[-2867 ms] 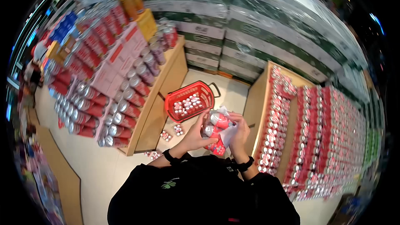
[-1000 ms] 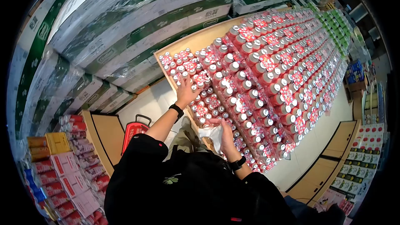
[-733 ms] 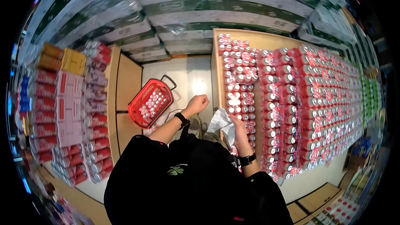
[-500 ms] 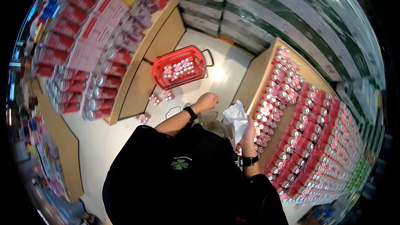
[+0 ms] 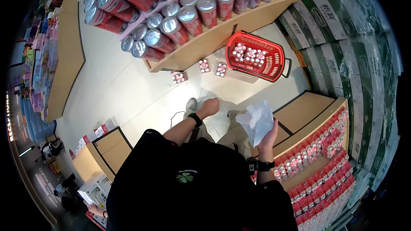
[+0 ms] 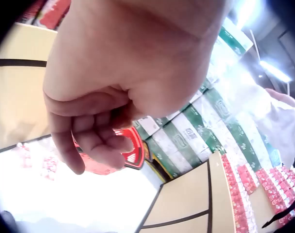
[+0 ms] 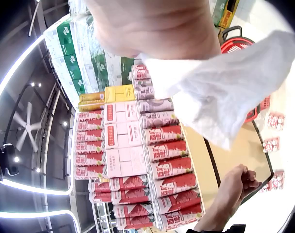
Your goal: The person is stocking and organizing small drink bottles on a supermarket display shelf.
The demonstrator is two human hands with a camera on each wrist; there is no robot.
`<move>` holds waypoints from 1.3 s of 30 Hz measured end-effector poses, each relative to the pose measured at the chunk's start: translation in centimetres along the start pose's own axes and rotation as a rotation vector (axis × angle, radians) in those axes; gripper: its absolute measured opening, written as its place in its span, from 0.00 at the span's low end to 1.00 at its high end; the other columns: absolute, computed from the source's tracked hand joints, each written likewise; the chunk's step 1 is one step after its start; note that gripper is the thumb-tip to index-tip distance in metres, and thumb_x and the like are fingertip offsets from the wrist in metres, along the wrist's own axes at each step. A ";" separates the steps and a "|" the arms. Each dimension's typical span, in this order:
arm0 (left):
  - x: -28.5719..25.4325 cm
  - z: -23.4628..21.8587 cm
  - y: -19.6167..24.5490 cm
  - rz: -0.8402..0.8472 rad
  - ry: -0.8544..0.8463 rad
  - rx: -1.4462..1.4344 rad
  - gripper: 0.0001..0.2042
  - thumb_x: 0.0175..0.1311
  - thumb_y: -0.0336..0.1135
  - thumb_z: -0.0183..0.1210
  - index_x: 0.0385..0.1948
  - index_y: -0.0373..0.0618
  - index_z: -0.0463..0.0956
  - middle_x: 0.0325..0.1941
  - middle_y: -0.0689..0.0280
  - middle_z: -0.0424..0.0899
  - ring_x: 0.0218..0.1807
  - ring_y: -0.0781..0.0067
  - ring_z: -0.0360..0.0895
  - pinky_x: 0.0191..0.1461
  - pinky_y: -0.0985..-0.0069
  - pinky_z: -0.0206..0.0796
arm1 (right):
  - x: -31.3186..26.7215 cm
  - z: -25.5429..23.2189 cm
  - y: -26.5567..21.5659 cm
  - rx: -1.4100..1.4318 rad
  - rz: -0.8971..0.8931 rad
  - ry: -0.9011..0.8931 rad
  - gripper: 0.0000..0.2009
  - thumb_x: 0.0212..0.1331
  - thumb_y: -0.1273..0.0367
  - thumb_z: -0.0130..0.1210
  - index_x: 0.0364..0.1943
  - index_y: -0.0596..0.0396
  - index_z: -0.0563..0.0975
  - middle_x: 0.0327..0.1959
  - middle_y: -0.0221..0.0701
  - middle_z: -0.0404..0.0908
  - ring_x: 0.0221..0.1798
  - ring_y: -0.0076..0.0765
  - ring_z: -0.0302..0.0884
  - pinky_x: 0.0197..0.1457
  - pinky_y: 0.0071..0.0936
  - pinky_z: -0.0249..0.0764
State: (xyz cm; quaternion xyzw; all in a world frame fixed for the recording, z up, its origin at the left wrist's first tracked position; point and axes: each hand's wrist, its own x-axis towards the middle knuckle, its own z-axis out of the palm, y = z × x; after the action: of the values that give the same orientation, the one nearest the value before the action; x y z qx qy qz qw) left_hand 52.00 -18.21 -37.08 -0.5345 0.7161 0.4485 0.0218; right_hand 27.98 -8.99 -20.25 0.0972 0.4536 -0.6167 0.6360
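My left hand [image 5: 209, 107] hangs over the floor in front of my body, its fingers loosely curled around nothing. In the left wrist view, its fingers [image 6: 96, 145] droop and are partly bent. A crumpled white cloth [image 5: 257, 122] is gripped in my right hand [image 5: 268, 139] and spreads out past the fingers. In the right wrist view, the cloth [image 7: 215, 92] hides most of that hand's fingers. Beyond the hands stands a red basket [image 5: 269, 53] with several shrink-wrapped can packs inside. Three small can packs [image 5: 204, 66] sit on the floor beside it.
A wooden display [image 5: 205, 45] with large red and purple cans stands ahead. To the right, a low wooden stand [image 5: 295, 119] bears rows of red can packs. Stacked green-and-white cartons [image 5: 325, 55] line the right side. Another person's hand [image 5: 96, 209] touches a box at lower left.
Earlier both hands held a red drink pack with the cloth; then the left hand reached onto the right-hand stand's packs. It has since drawn back, and the view has turned towards the basket.
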 end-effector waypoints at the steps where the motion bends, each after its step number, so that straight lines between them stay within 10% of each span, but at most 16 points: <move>1: -0.7 -0.4 -3.3 -0.011 0.006 -0.014 0.10 0.62 0.35 0.46 0.35 0.39 0.73 0.35 0.45 0.80 0.41 0.42 0.76 0.46 0.52 0.67 | 0.1 1.3 1.9 -0.050 0.004 -0.011 0.26 0.71 0.53 0.35 0.62 0.59 0.64 0.60 0.37 0.71 0.61 0.44 0.69 0.64 0.40 0.66; 4: -3.7 -3.4 -12.3 -0.056 0.026 -0.125 0.13 0.48 0.25 0.51 0.38 0.43 0.69 0.35 0.50 0.79 0.42 0.46 0.77 0.44 0.55 0.67 | 0.7 4.0 8.8 -0.218 0.071 0.037 0.22 0.67 0.64 0.43 0.62 0.61 0.65 0.57 0.38 0.72 0.60 0.43 0.70 0.63 0.36 0.67; 12: -11.9 -9.7 -27.0 -0.409 -0.006 -0.096 0.13 0.55 0.34 0.50 0.40 0.45 0.77 0.42 0.53 0.83 0.47 0.52 0.79 0.50 0.60 0.71 | -2.1 13.0 19.5 -0.568 0.124 0.032 0.19 0.66 0.69 0.48 0.59 0.61 0.67 0.53 0.39 0.74 0.55 0.41 0.74 0.57 0.36 0.73; 21: -13.1 -10.3 -35.1 -0.553 0.138 -0.126 0.16 0.54 0.36 0.50 0.45 0.46 0.77 0.47 0.54 0.82 0.52 0.54 0.78 0.55 0.62 0.70 | -0.4 9.0 26.2 -0.602 0.127 -0.020 0.18 0.67 0.68 0.49 0.56 0.62 0.69 0.50 0.39 0.76 0.51 0.38 0.75 0.54 0.35 0.74; 29: -6.8 -11.4 -43.0 -0.519 0.099 0.004 0.18 0.52 0.36 0.52 0.46 0.47 0.77 0.47 0.53 0.82 0.51 0.53 0.78 0.54 0.62 0.70 | -2.7 4.9 30.7 -0.661 0.129 0.014 0.19 0.70 0.63 0.42 0.58 0.60 0.68 0.51 0.37 0.76 0.52 0.36 0.75 0.55 0.33 0.73; 35: 2.6 -15.1 -52.8 -0.391 0.193 0.187 0.14 0.54 0.32 0.54 0.44 0.46 0.75 0.43 0.55 0.79 0.44 0.53 0.80 0.44 0.60 0.74 | 4.9 6.1 41.9 -0.771 0.296 0.152 0.19 0.70 0.59 0.42 0.57 0.58 0.68 0.41 0.34 0.78 0.37 0.32 0.77 0.35 0.26 0.75; 39: 10.6 -15.6 -60.5 -0.282 0.130 0.245 0.20 0.52 0.33 0.59 0.49 0.48 0.71 0.51 0.58 0.73 0.52 0.57 0.75 0.49 0.60 0.72 | 12.1 7.4 49.3 -0.871 0.329 0.241 0.17 0.70 0.63 0.46 0.56 0.60 0.70 0.48 0.36 0.78 0.49 0.33 0.77 0.52 0.29 0.74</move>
State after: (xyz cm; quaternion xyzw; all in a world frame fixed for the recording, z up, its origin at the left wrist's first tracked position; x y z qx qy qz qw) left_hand 101.94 -38.13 -70.66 -0.6509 0.6831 0.3148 0.1031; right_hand 72.29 -11.61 -45.90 -0.0369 0.7188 -0.2448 0.6496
